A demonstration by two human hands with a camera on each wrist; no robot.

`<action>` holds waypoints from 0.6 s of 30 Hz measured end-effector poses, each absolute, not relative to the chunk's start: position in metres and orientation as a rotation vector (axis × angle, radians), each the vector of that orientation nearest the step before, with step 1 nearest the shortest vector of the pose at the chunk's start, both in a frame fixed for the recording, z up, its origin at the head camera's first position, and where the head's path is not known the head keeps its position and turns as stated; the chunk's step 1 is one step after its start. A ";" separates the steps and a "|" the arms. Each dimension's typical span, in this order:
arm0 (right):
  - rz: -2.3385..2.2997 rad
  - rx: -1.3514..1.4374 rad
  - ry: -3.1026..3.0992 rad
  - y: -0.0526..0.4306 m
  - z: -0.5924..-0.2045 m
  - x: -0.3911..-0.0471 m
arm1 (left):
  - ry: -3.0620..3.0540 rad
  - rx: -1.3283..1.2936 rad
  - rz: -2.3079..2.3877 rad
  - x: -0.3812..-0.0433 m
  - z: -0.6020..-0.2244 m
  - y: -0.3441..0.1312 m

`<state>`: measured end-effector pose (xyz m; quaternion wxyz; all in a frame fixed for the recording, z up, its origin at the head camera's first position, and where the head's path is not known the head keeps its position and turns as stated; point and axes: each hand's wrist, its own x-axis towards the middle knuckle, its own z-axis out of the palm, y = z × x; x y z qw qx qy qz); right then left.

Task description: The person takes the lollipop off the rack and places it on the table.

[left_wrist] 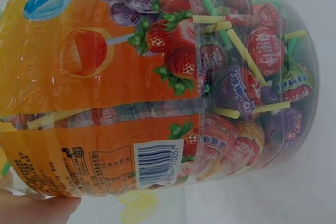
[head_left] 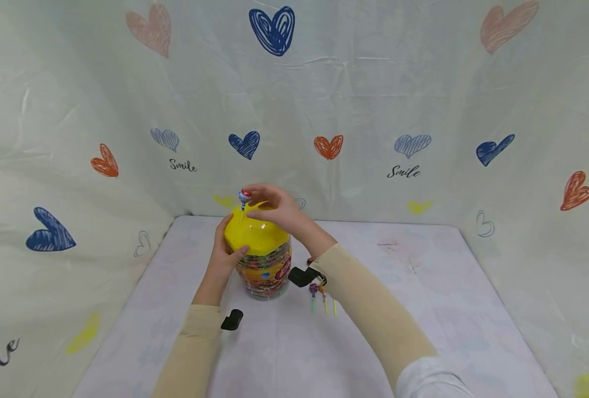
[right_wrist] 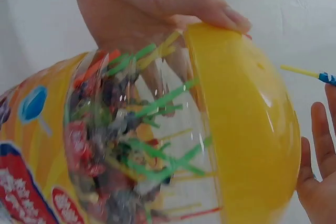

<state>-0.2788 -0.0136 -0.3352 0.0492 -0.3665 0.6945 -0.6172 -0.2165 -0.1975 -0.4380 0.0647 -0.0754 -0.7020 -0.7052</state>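
A clear plastic jar (head_left: 266, 279) of wrapped lollipops stands upright on the table, topped by a domed yellow lid (head_left: 261, 237). My left hand (head_left: 224, 251) grips the jar's left side at the lid, thumb across the lid's lower front edge; its fingertips are hidden behind. Above the lid, my right hand (head_left: 274, 207) holds a lollipop (head_left: 244, 197) in a blue and red wrapper by the candy end. Its yellow stick (right_wrist: 299, 71) points down at the lid's top. Through the jar's wall in the left wrist view show more lollipops (left_wrist: 265, 48) with green and yellow sticks.
Several loose lollipops (head_left: 313, 293) lie on the white-covered table (head_left: 269, 354) to the right of the jar, partly under my right forearm. Wrist cameras (head_left: 233, 319) stick out from both sleeves. A curtain (head_left: 364, 99) printed with hearts hangs behind the table.
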 end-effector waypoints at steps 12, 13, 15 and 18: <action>-1.984 -0.888 2.092 0.049 -0.356 -0.279 | -2.025 -0.300 -2.146 -0.216 -0.439 -0.194; -1.986 -0.877 2.093 0.054 -0.358 -0.279 | -2.021 -0.304 -2.143 -0.216 -0.439 -0.194; -1.985 -0.856 2.103 0.063 -0.363 -0.278 | -2.016 -0.300 -2.146 -0.216 -0.438 -0.194; -1.984 -0.806 2.130 0.077 -0.372 -0.277 | -2.028 -0.292 -2.136 -0.216 -0.438 -0.194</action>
